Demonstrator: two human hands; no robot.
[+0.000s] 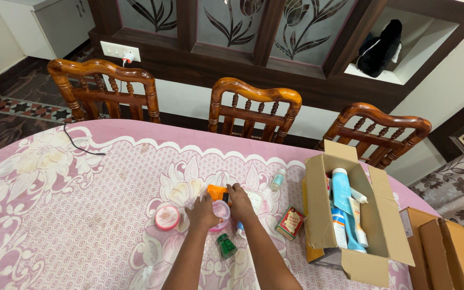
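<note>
Reaching over a pink floral tablecloth, a person worked a small pink jar between both hands at the middle of the table. The left hand cupped the jar's side, fingers curled against it, while the right hand lay across its top and far edge beside an orange tube; both hands appeared closed on the jar, though the fingertips were partly hidden. Both forearms ran up from the lower edge and converged at the jar. Handling it well seemed to call for a steady left hold and a level jar. A pink-lidded tin, a green bottle and a small red box lay near, and an open carton of tubes stood at right.
</note>
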